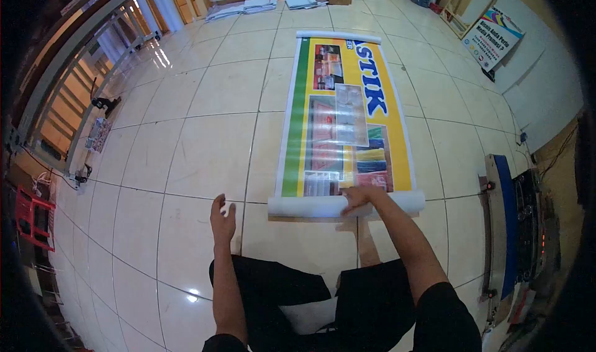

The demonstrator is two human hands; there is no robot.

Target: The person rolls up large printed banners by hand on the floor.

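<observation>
A long printed banner (363, 116) with yellow and green borders lies on the tiled floor, partly unrolled. Its near end is a thick white roll (304, 206), and a thinner curl (338, 36) edges its far end. My right hand (360, 200) rests on top of the near roll, fingers bent over it. Left of the roll, my left hand (223, 218) is raised above the floor, touching nothing, with thumb and fingers apart.
White paper stacks (261, 4) lie at the back. A metal frame (68, 103) and red plastic chair (34, 218) stand at left. A printed sign (493, 38) leans at right. A long blue-edged machine (504, 221) is at near right.
</observation>
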